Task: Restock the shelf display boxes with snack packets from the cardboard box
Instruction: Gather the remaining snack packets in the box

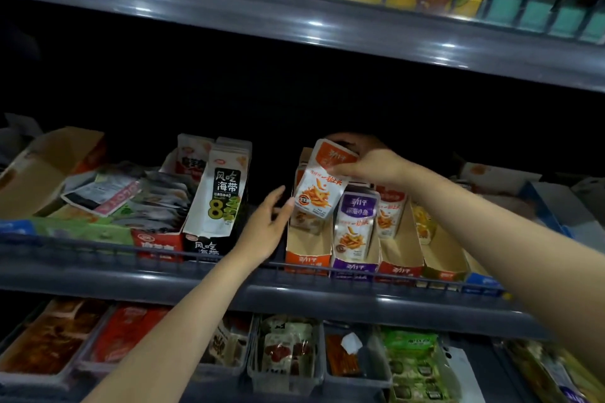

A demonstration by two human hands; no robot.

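Note:
My right hand (370,163) grips the top of an orange-and-white snack packet (319,186), tilted above the orange display box (304,257) on the middle shelf. My left hand (265,226) is spread open against the left side of that orange box, fingertips touching the packet's lower left corner. A purple display box (352,268) holds a purple packet (355,222) just to the right. Further right stand a red display box (401,267) with packets at its back and a yellow display box (442,267). The cardboard supply box is out of sight.
A black-and-white seaweed packet box (219,199) stands left of my left hand, beside a red box (157,240) and a heap of loose packets (137,193). A wire rail (98,247) fronts the shelf. Bins of snacks (288,357) fill the lower shelf; the upper shelf (327,29) overhangs.

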